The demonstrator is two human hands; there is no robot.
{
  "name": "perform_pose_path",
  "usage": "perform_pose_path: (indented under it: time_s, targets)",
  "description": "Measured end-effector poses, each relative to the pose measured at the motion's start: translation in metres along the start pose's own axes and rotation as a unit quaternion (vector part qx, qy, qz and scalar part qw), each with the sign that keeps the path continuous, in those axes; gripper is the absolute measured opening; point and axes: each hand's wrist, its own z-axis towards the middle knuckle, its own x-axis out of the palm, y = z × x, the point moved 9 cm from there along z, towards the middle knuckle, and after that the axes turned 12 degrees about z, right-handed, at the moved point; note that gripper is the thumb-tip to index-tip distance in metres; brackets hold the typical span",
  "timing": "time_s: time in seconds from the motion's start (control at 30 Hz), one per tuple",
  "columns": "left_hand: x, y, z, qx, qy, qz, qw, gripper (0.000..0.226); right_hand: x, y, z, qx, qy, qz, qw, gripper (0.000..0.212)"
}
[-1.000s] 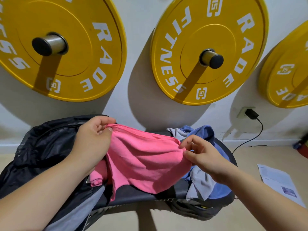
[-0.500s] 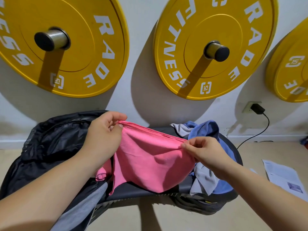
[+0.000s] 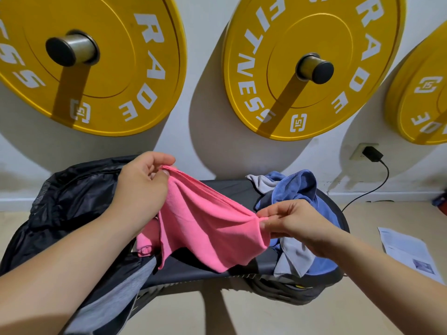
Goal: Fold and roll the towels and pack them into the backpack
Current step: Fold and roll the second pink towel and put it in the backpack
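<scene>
Left hand point(image 3: 140, 189) pinched pink towel point(image 3: 208, 226) corner | right hand point(image 3: 295, 223) pinched the other | risk: it sagged between them, a light pinch might slip, skewing the fold

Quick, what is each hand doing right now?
Left hand: pinches the upper corner of the pink towel.
Right hand: pinches the towel's other corner.

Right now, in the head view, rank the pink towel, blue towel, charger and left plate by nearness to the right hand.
1. Pink towel, pinched in the right hand.
2. Blue towel, just behind it.
3. Charger, on the wall, right.
4. Left plate, wall, far left.
</scene>
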Motion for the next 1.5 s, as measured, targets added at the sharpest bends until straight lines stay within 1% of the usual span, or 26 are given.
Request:
perform_pose_path:
  time_s: [0.07, 0.13, 0.2, 0.33, 0.4, 0.47, 0.53, 0.57, 0.67, 0.7, 0.77, 0.8, 0.83, 0.87, 0.9, 0.97, 1.03, 1.1, 1.13, 1.2, 1.27, 1.4, 1.5]
  targets:
    - [-0.003, -0.001, 0.001, -0.002, -0.007, 0.003, 1.000, 0.033, 0.004, 0.009, -0.002, -0.038, 0.005, -0.097, 0.995, 0.013]
    - [-0.006, 0.000, 0.002, -0.006, -0.014, 0.001, 1.000, 0.033, 0.008, 0.016, -0.001, -0.078, 0.012, -0.227, 0.971, 0.010]
    - [-0.009, 0.002, 0.004, -0.006, -0.018, 0.004, 1.000, 0.034, 0.009, 0.017, 0.001, -0.092, 0.021, -0.306, 0.948, 0.014]
    - [-0.012, 0.009, 0.006, -0.007, -0.018, 0.014, 1.000, 0.036, 0.013, 0.021, -0.001, -0.107, 0.028, -0.380, 0.918, 0.035]
    - [-0.011, 0.011, 0.007, -0.009, -0.016, 0.014, 1.000, 0.036, 0.016, 0.021, -0.002, -0.111, 0.030, -0.403, 0.908, 0.039]
    - [-0.010, 0.010, 0.007, -0.005, -0.016, 0.019, 1.000, 0.035, 0.014, 0.022, -0.004, -0.114, 0.013, -0.407, 0.906, 0.043]
    - [-0.008, 0.010, 0.007, -0.007, -0.017, 0.022, 1.000, 0.033, 0.005, 0.028, -0.007, -0.127, -0.018, -0.392, 0.911, 0.041]
    - [-0.007, 0.011, 0.007, -0.010, -0.017, 0.023, 1.000, 0.033, 0.001, 0.032, -0.009, -0.132, -0.028, -0.376, 0.917, 0.036]
    - [-0.009, 0.015, 0.009, -0.021, -0.022, 0.017, 0.999, 0.032, -0.004, 0.036, -0.013, -0.149, -0.019, -0.333, 0.931, 0.014]
    - [-0.010, 0.017, 0.009, -0.028, -0.022, 0.009, 0.999, 0.032, -0.007, 0.035, -0.013, -0.145, -0.018, -0.337, 0.930, 0.012]
    - [-0.012, 0.018, 0.008, -0.036, -0.018, 0.002, 0.999, 0.032, -0.012, 0.037, -0.015, -0.159, -0.037, -0.354, 0.921, 0.033]
    - [-0.013, 0.016, 0.007, -0.035, -0.017, 0.009, 0.999, 0.032, -0.015, 0.042, -0.017, -0.175, -0.054, -0.323, 0.928, 0.040]
    - [-0.013, 0.014, 0.006, -0.033, -0.016, 0.012, 0.999, 0.032, -0.019, 0.047, -0.019, -0.190, -0.074, -0.254, 0.945, 0.043]
    - [-0.012, 0.011, 0.006, -0.033, -0.012, 0.010, 0.999, 0.032, -0.025, 0.051, -0.020, -0.201, -0.092, -0.166, 0.961, 0.042]
    - [-0.011, 0.007, 0.005, -0.033, -0.003, 0.000, 0.999, 0.031, -0.032, 0.052, -0.020, -0.206, -0.108, -0.091, 0.968, 0.038]
    - [-0.011, -0.004, 0.002, -0.024, 0.015, -0.011, 1.000, 0.030, -0.042, 0.059, -0.022, -0.220, -0.138, 0.010, 0.966, 0.028]
    - [-0.020, -0.017, -0.002, 0.005, 0.014, 0.001, 1.000, 0.029, -0.052, 0.065, -0.023, -0.225, -0.152, 0.084, 0.959, 0.017]
    - [-0.030, -0.028, -0.006, 0.032, 0.007, 0.029, 0.999, 0.028, -0.064, 0.064, -0.022, -0.198, -0.161, 0.142, 0.956, 0.035]
    - [-0.033, -0.032, -0.008, 0.039, 0.010, 0.044, 0.998, 0.028, -0.068, 0.061, -0.021, -0.183, -0.164, 0.158, 0.956, 0.036]
    - [-0.032, -0.037, -0.011, 0.052, 0.032, 0.073, 0.995, 0.026, -0.071, 0.059, -0.021, -0.166, -0.154, 0.168, 0.959, 0.023]
    - [-0.026, -0.039, -0.014, 0.061, 0.073, 0.100, 0.990, 0.026, -0.073, 0.054, -0.022, -0.158, -0.156, 0.163, 0.961, 0.013]
    - [-0.012, -0.038, -0.024, 0.057, 0.187, 0.108, 0.975, 0.022, -0.085, 0.045, -0.027, -0.159, -0.202, 0.141, 0.956, 0.023]
    - [-0.004, -0.034, -0.033, 0.048, 0.230, 0.090, 0.968, 0.018, -0.090, 0.047, -0.034, -0.185, -0.233, 0.061, 0.953, 0.026]
